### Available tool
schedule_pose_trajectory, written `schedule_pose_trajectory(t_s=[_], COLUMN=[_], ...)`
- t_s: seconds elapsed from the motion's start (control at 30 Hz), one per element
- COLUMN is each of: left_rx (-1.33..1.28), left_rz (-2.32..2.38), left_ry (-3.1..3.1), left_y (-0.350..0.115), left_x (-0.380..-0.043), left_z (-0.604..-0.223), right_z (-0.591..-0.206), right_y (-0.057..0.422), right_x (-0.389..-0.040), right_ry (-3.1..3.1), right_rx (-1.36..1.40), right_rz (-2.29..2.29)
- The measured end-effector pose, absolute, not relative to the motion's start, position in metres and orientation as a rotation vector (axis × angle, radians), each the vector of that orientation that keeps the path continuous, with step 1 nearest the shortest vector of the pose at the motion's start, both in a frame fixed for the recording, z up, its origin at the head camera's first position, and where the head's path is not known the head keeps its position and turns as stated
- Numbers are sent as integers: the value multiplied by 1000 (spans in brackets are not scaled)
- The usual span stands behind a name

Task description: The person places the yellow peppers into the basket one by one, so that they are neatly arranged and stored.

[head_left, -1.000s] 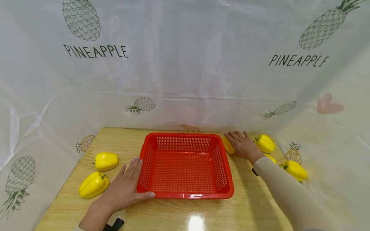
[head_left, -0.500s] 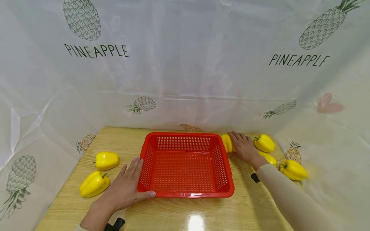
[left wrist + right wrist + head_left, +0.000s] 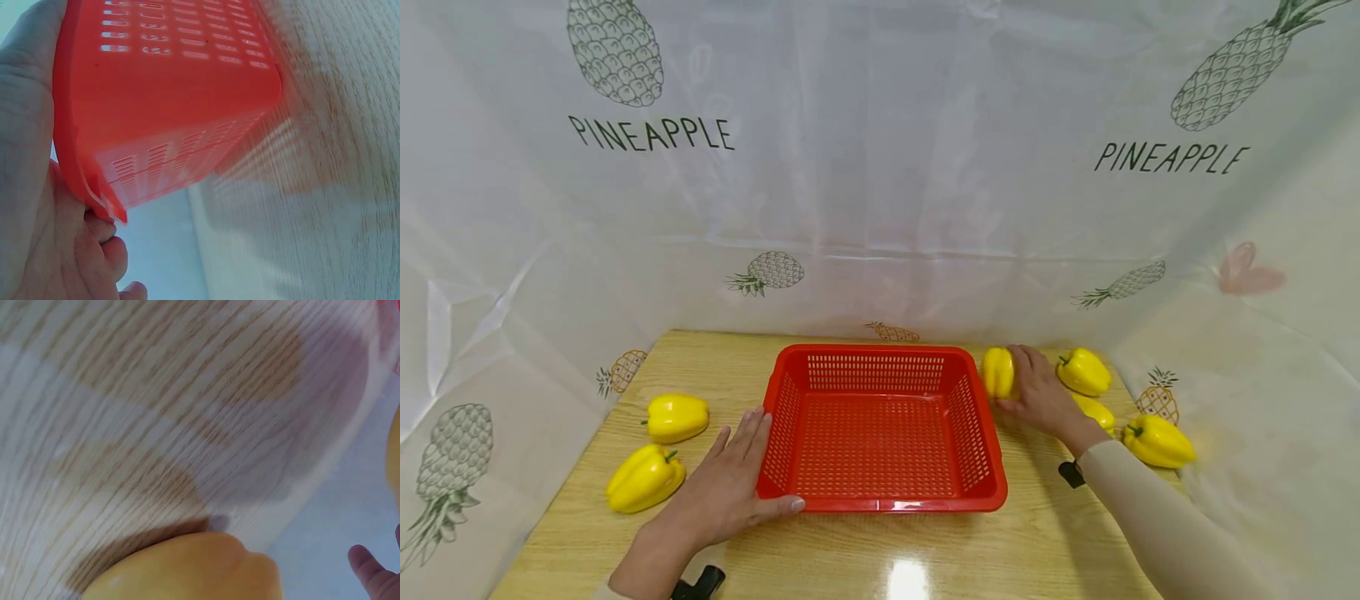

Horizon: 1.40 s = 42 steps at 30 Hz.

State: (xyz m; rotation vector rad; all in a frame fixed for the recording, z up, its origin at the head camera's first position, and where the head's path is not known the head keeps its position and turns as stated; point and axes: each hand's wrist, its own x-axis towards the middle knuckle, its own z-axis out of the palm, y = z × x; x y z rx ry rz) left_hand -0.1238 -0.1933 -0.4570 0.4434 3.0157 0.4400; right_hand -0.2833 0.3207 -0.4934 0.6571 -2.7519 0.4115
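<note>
A red plastic basket (image 3: 880, 442) with perforated walls sits on the wooden table. My left hand (image 3: 718, 475) rests on its front-left corner, fingers straight along the left side and thumb on the front rim. In the left wrist view, the hand lies against the rim of the basket (image 3: 181, 94). Beyond the basket's right side, my right hand (image 3: 1037, 392) holds a yellow bell pepper (image 3: 998, 372) from its right, with the fingertips partly hidden. That pepper (image 3: 394, 456) just enters the right wrist view at its edge, with a finger (image 3: 369, 565) below it.
Two yellow bell peppers, one farther back (image 3: 676, 417) and one nearer (image 3: 644, 479), lie left of the basket. Others lie right of my right hand: one at the back (image 3: 1085, 372), one beside the wrist (image 3: 1093, 412) and one near the table edge (image 3: 1157, 442). A printed sheet (image 3: 887, 192) hangs behind.
The right hand has drawn back slightly to the right, and the bell pepper with it, turning so more of it shows beside the basket. The left hand and basket stay in place.
</note>
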Motion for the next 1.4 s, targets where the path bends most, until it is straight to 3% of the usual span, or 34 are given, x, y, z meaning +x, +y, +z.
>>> schedule_pose_trajectory(t_s=[0.9,1.4], left_rx=[534,547], left_rz=[412,427], left_ry=[3013,3002], left_y=[-194,-197], left_x=[-128,-128], left_z=[-451,-453], right_z=[-439,-396], right_y=[313,252], right_x=[-262,-263], right_ry=[-2515,-2533], right_rx=[835,959], right_rz=[261,170])
